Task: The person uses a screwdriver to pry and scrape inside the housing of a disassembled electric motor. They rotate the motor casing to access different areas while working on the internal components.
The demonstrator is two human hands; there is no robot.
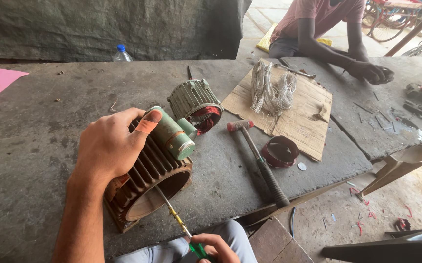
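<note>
Head view looks down on my left hand [111,146], laid over the top of a ribbed motor housing [147,187] at the near edge of the bench [40,122]. My forearm comes up from the lower left, the wrist is bent forward, the fingers curl over the far side of the fins and the thumb reaches along a green cylinder [172,136] fixed on top, so the hand is closed on the housing. My right hand [213,248] sits at the bottom edge, fist wrapped around the green handle of a screwdriver [174,214]; its shaft slants up and left into the housing's open bore.

My left fingers are hidden behind the housing. My right hand is cut off by the frame, and the screwdriver tip is lost in the dark bore. Beyond stand a second motor part [196,102] with red windings, a hammer [257,156], and a wire bundle [272,90] on cardboard [308,122]. Another person's hand [369,72] rests on the far side.
</note>
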